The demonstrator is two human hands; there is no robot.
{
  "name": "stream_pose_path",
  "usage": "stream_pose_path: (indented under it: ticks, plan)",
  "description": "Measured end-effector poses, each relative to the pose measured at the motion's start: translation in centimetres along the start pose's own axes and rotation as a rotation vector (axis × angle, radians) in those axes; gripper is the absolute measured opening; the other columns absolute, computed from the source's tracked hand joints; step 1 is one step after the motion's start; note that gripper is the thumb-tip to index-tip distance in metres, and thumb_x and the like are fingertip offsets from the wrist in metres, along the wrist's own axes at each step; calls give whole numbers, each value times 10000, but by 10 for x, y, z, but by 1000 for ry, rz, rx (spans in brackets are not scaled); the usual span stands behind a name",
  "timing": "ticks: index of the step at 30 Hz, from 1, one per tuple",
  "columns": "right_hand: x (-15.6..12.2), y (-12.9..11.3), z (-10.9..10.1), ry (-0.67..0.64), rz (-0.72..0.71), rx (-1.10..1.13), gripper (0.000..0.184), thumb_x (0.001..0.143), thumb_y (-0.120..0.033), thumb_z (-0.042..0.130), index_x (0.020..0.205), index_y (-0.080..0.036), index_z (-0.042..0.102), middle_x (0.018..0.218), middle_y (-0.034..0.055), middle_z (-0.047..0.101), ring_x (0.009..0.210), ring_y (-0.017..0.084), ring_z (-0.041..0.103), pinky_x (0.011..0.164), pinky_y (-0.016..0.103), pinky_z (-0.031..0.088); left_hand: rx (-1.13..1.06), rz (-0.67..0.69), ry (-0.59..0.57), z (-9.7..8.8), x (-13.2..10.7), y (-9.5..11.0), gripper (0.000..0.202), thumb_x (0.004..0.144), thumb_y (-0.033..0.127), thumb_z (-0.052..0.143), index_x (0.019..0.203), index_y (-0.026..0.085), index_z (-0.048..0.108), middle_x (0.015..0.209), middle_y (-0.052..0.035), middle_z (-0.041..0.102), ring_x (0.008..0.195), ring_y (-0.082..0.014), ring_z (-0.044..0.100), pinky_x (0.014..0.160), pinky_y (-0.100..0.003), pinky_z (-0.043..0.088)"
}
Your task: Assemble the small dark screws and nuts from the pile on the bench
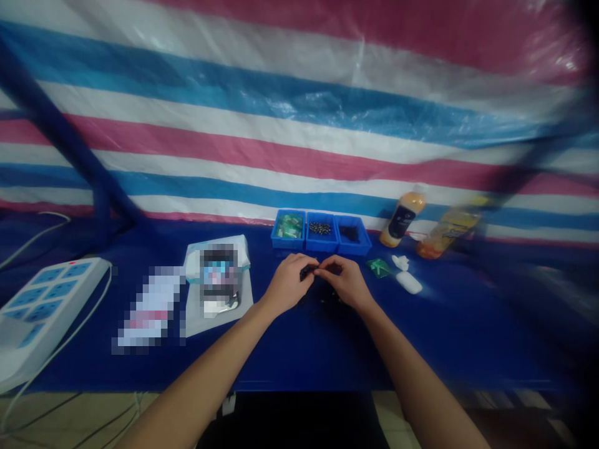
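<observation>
My left hand (292, 280) and my right hand (344, 279) meet at the fingertips over the middle of the blue table. Both are closed in a pinch around something small and dark, too small to name. Below and between them, small dark pieces (332, 299) lie on the tabletop. Just beyond my hands stand three blue bins side by side. The left bin (289, 244) holds green pieces, the middle bin (322, 245) small shiny dark-and-light parts, and the right bin (358, 249) black parts.
Two drink bottles, a dark-labelled one (401, 221) and a yellow-labelled one (447, 231), stand back right. Nearer lie a white oval case (409, 282) and a green wrapper (378, 268). Left are a white packet (194, 259), a blurred-out sheet (152, 305) and a power strip (51, 312) with its cable.
</observation>
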State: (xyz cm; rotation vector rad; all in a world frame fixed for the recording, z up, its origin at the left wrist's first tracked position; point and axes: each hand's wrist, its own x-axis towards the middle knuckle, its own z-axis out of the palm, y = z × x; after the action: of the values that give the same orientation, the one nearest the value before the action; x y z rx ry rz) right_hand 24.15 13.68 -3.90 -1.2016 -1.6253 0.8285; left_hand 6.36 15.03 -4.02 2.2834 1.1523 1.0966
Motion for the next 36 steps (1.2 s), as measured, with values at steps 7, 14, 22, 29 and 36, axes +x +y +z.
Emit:
stream_pose_path:
  ticks: [7, 14, 22, 29, 36]
  plan:
    - [1, -2, -1, -70, 51, 195, 254, 734, -428, 745, 791, -183, 712, 820, 46, 712, 756, 180, 650, 712, 290, 497, -44, -23, 15, -5, 0, 4, 119, 816, 207, 668, 928, 237, 695, 853, -7, 692, 800, -167, 640, 764, -306, 509]
    - [1, -5, -3, -86, -5, 173, 254, 762, -450, 724, 807, -200, 732, 848, 38, 701, 812, 180, 645, 770, 299, 500, -54, -23, 36, -6, -1, 4, 83, 807, 211, 680, 888, 228, 690, 801, 6, 673, 745, -147, 633, 710, -276, 496]
    - [1, -6, -7, -125, -95, 77, 253, 882, -421, 595, 886, -215, 743, 951, 55, 689, 926, 188, 632, 878, 334, 482, -78, -21, 91, -5, 0, 5, 156, 793, 194, 684, 946, 224, 678, 851, 2, 692, 782, -149, 649, 751, -283, 511]
    - [2, -6, -5, -102, -61, 74, 233, 845, -411, 625, 881, -201, 720, 945, 56, 691, 880, 186, 637, 813, 321, 500, -132, -79, 72, -3, -1, 5, 164, 812, 199, 650, 973, 219, 676, 911, -13, 722, 817, -166, 676, 792, -312, 540]
    - [2, 0, -3, -9, -8, 128, 282, 833, -408, 631, 1003, -187, 671, 905, 48, 696, 788, 164, 626, 713, 273, 481, -173, -105, 112, -4, 1, 8, 139, 821, 202, 657, 959, 204, 676, 882, -10, 731, 779, -156, 681, 744, -294, 536]
